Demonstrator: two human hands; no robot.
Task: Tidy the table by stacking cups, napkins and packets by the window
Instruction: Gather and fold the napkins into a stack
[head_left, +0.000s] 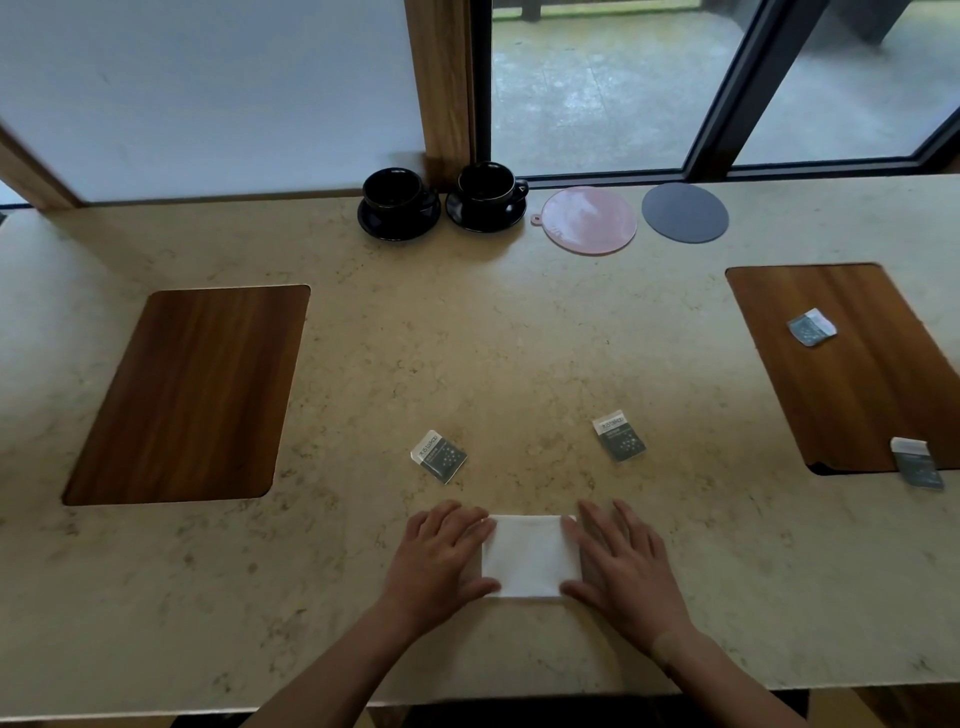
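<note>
At the near edge of the table (363, 364), a folded white napkin (530, 556) lies flat between two hands. The left hand (441, 556) rests spread on its left edge, and the right hand (623, 566) lies flat on its right edge, fingers straight. Two packets (439, 456) (619, 437) sit just beyond the napkin. Far off by the window (623, 88), two black cups (397, 195) (485, 189) stand on saucers beside a pink mat (589, 221).

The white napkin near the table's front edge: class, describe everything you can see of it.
The white napkin is a folded rectangle, soft paper or cloth by its look, lying flat on the beige stone-look table. The left hand and right hand rest on its two short sides, fingers spread flat. No packet touches it.
</note>
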